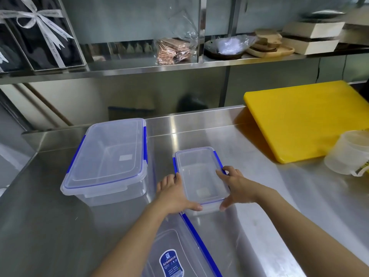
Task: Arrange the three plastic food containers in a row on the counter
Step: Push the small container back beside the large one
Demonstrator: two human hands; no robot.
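Nearest lies a clear lidded plastic container with a blue label (175,254), under the forearms. Beyond it, the left hand (175,193) and right hand (235,186) clasp the small clear blue-clipped container (200,174) by its sides, fingers curled around it, on the steel counter (50,226). To do well, I would keep it level and line it beside the large clear lidded container (107,156) at far left. Three containers, two hands.

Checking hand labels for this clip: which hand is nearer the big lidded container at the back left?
Left. The left hand grips the small container's left edge, on the side facing the big container; the right hand holds its far, right edge.
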